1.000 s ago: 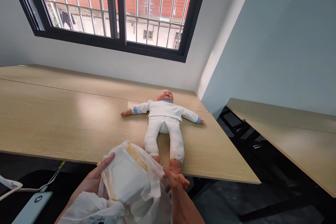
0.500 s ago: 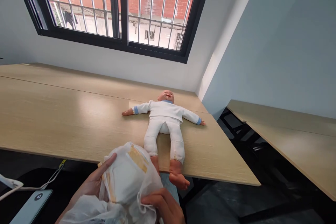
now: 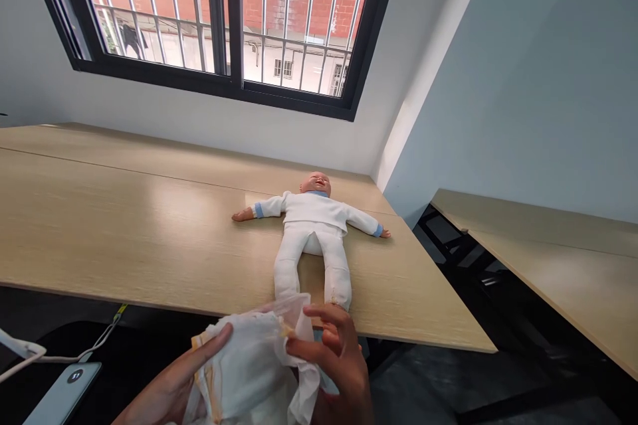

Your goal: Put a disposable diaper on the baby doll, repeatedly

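Note:
At the bottom centre, my left hand (image 3: 199,362) is closed round a folded white diaper (image 3: 249,352) with yellow-orange edging, thumb lying across its top. A thin translucent white bag (image 3: 304,385) hangs along the diaper's right side. The fingers of my right hand (image 3: 336,358) pinch the bag's edge near the diaper's upper right corner. Just beyond my hands a baby doll (image 3: 315,212) lies face up on the wooden table (image 3: 124,226), arms spread, in a white outfit with blue cuffs and collar. My right hand hides most of its feet.
A pale blue phone or power bank (image 3: 64,395) with a white cable (image 3: 94,342) lies at the lower left, below the table edge. Another wooden table (image 3: 558,265) stands to the right across a dark gap. A barred window (image 3: 229,26) is in the wall behind.
My right hand has moved up and right, drawing the bag's edge off the diaper's top. More of the diaper is uncovered, and it has tilted lower. The doll lies as before.

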Available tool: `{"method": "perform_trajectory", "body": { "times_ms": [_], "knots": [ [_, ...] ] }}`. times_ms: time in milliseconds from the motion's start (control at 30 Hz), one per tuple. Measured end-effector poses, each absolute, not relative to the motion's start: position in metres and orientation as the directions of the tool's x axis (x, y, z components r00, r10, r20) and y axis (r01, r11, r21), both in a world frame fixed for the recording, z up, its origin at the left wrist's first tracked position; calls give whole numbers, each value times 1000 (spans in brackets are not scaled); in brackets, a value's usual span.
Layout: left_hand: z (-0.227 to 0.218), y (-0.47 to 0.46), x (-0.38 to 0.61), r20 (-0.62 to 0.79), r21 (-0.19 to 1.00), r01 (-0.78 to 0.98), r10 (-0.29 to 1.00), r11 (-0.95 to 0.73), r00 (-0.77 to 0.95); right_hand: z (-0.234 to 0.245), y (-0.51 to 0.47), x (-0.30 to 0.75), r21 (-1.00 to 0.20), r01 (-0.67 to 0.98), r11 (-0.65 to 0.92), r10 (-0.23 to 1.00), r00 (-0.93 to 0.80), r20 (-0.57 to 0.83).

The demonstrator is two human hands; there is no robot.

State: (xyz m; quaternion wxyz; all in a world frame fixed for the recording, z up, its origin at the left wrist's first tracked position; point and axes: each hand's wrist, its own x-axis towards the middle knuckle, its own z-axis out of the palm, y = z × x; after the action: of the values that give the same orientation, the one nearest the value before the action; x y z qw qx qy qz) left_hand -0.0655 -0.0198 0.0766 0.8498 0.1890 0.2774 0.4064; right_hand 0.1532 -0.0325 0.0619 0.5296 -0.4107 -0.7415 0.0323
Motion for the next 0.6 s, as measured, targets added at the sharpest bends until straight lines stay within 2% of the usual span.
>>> {"method": "perform_trajectory", "body": {
  "times_ms": [100,167,233,300,367,467,533,600],
  "knots": [
    [83,-22,-59,-343,604,-503,772,618,535,68,-30,151,-540,475,695,673,-165,721],
    [86,-21,-55,-353,617,-479,764,625,541,69,-27,149,-644,396,655,739,-157,655],
    [86,-20,-54,-366,598,-475,747,645,555,69,-22,148,-797,316,515,854,-110,508],
    [83,-18,-55,-365,558,-493,731,667,576,72,-17,150,-895,290,340,940,-131,315],
    [80,-17,-57,-331,516,-533,730,670,598,76,-14,152,-905,333,263,955,-223,196],
    [77,-17,-56,-242,486,-597,755,638,610,79,-14,154,-868,380,319,916,-359,179],
    [77,-16,-54,-196,486,-618,766,618,612,76,-15,155,-870,367,328,913,-358,193],
    [76,-13,-55,-152,494,-627,770,603,620,72,-14,156,-903,342,260,950,-259,175]
  ]
}}
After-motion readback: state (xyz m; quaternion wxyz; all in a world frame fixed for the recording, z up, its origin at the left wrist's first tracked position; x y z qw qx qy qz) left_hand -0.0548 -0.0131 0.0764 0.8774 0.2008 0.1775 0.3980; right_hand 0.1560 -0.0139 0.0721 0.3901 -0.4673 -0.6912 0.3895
